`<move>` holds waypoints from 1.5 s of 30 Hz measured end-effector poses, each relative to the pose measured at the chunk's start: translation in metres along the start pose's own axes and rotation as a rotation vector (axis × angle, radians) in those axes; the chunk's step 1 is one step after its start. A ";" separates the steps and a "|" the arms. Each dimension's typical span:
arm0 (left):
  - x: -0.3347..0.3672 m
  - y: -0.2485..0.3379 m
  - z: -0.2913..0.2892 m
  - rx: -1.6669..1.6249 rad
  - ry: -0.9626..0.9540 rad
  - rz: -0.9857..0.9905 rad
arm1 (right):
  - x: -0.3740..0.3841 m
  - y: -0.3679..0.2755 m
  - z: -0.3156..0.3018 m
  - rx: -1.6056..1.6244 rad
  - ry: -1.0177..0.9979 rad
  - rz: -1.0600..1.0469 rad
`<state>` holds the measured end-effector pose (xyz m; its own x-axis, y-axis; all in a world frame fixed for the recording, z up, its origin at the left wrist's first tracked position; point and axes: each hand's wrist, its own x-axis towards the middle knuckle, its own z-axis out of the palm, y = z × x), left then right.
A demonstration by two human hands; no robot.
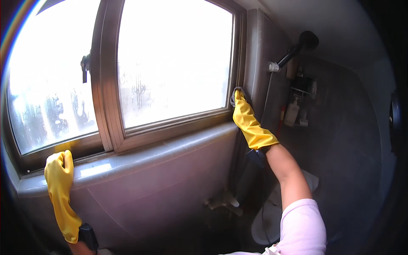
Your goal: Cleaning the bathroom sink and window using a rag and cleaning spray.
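Note:
Both my hands wear long yellow rubber gloves. My right hand (243, 111) presses a bunched grey cloth (233, 98) against the lower right corner of the brown metal window frame (240, 55). Only the cloth's edge shows around the gloved fingers. On the left, my left hand (59, 168) rests at the grey window sill (170, 152), below the frosted left pane (53, 102). Its fingers are curled over and closed, with the thumb alongside; whatever may be inside them is hidden. The patterned right pane (174, 63) is bright with daylight.
A dark window handle (85, 68) sits on the middle frame. To the right are a black shower head (308, 40) and a corner rack (304, 89) with bottles. Below the sill, a tap (225, 202) juts from the wall, near a white toilet-like fixture (263, 221).

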<state>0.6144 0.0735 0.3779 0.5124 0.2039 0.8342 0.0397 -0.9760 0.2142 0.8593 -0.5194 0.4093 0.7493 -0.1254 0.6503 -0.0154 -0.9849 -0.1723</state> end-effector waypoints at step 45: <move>0.000 -0.003 -0.012 -0.127 -0.074 -0.083 | -0.090 -0.032 -0.056 0.360 0.170 -0.627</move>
<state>0.6036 0.0769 0.3835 0.5742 0.2721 0.7722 -0.0225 -0.9376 0.3471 0.7549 -0.4835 0.3979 0.4327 0.4024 0.8068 0.6217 -0.7812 0.0561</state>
